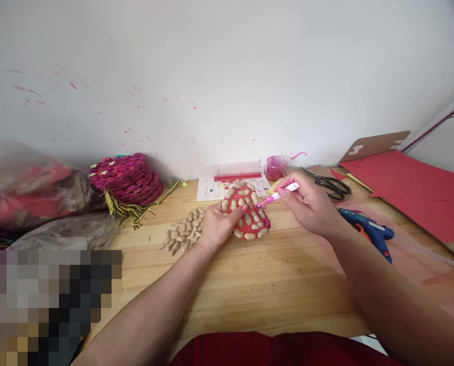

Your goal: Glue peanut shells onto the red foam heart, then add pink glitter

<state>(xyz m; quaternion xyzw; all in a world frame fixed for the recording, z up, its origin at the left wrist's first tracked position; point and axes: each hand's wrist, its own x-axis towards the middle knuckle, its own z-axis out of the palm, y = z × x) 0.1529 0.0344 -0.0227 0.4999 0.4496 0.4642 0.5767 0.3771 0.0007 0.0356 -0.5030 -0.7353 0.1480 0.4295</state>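
My left hand (219, 222) grips the left side of a red card shape (249, 204) that has unshelled peanuts stuck over its face. Its thumb lies on top of the peanuts. In my right hand (308, 203) is a slim paintbrush (283, 193) with a white handle and a pink-stained lower part. The brush tip touches or nearly touches the card's right edge, where a few peanuts are painted magenta (267, 222). Loose unpainted peanuts (184, 230) lie in a pile left of my left hand. A clear cup of magenta paint (275, 166) stands behind the card.
A stack of magenta-painted peanut pieces (129, 178) with yellow-green tassels sits at the back left, beside plastic bags (59, 218). To the right are black scissors (331, 187), a blue glue gun (373, 231) and red card sheets (413, 190). Small stars lie on a white sheet (207, 190).
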